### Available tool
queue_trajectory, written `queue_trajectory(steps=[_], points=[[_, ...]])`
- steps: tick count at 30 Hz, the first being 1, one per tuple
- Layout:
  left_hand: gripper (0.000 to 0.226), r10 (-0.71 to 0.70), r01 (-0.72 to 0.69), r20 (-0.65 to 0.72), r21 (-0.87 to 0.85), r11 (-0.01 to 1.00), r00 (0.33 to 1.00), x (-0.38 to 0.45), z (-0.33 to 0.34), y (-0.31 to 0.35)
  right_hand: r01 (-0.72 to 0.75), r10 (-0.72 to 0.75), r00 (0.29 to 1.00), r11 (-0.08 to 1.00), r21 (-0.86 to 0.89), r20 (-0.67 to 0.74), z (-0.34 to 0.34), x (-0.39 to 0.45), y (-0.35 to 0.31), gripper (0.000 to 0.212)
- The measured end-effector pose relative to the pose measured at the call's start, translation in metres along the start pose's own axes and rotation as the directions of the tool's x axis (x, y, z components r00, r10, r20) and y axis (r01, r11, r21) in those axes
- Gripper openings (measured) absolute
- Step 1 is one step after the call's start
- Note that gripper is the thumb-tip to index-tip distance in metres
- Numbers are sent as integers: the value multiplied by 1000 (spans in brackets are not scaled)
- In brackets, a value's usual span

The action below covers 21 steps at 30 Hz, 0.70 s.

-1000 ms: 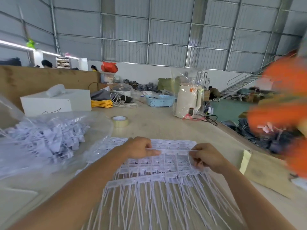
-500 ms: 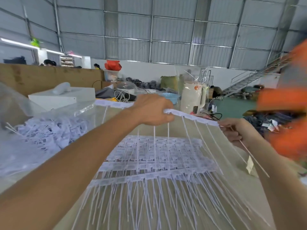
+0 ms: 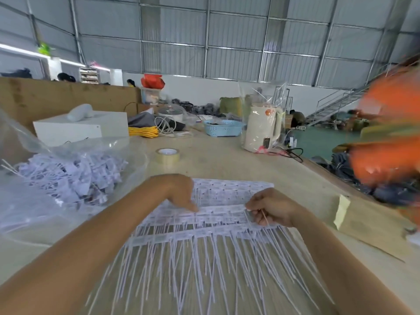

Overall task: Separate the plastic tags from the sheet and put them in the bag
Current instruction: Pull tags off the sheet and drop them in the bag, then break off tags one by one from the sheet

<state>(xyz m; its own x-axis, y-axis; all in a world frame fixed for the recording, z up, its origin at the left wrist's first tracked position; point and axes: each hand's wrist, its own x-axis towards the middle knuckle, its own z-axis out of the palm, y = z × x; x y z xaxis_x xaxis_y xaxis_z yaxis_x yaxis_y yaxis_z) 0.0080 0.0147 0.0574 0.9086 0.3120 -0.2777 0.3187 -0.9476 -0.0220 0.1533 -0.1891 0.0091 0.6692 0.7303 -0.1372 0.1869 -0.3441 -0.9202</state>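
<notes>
1. Pale wooden table (image 3: 227, 164), matt and smooth. Nearest the person: stacked sheets of plastic tags (image 3: 218, 214), white, each row a band of small printed rectangles with long thin tails fanning toward the near edge. The tails run off the bottom of view.
2. Left hand (image 3: 179, 192) rests on the upper rows, fingers bent down, fingertips pressing a tag strip; whether it pinches anything I cannot tell. Right hand (image 3: 270, 208) is curled, thumb and fingers pinching a thin tail at the right end of a row.
3. Left of the sheets: a clear crinkled bag (image 3: 56, 178), mouth gaping, holding a loose heap of separated tags. Its left side is cut off.
4. Behind the hands: roll of tan tape (image 3: 167, 155), lying flat.
5. Right edge: orange and dark shapes, badly blurred, not identifiable.
6. Farther back: white box (image 3: 81, 128), coiled yellow cord (image 3: 143, 132), blue perforated basket (image 3: 223, 128), cream kettle (image 3: 261, 130) inside clear wrap.
7. Far: brown board partition, corrugated grey metal walls, a steel staircase at right; a few heads show above the partition.
</notes>
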Motion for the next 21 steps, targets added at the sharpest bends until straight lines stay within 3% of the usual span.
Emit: queue_trajectory(steps=[2,4,7,9,14,17,21], points=[[42,120,-167,-207,-229,959,971,9,8,29,61,-61,998,998,28,-34,1,-1,0,19],[43,155,-254,-280,-363,896,947,20,21,59,120,-119,991,993,22,-55,2,-3,1,20],[40,144,-266,-295,-429,863,945,38,37,80,170,-172,980,985,-29,-104,4,-6,6,19],[40,119,-291,-322,-562,775,939,44,42,82,177,-180,977,983,-39,-116,5,-8,8,17],[39,62,-303,-357,-676,672,932,43,45,80,185,-187,982,980,-75,-19,8,-15,5,20],[45,26,-296,-343,-767,569,939,39,41,78,263,-267,962,961,-83,-48,11,-17,4,18],[37,16,-269,-298,-837,477,954,32,33,78,389,-401,910,914,-113,-106,13,-16,2,14]])
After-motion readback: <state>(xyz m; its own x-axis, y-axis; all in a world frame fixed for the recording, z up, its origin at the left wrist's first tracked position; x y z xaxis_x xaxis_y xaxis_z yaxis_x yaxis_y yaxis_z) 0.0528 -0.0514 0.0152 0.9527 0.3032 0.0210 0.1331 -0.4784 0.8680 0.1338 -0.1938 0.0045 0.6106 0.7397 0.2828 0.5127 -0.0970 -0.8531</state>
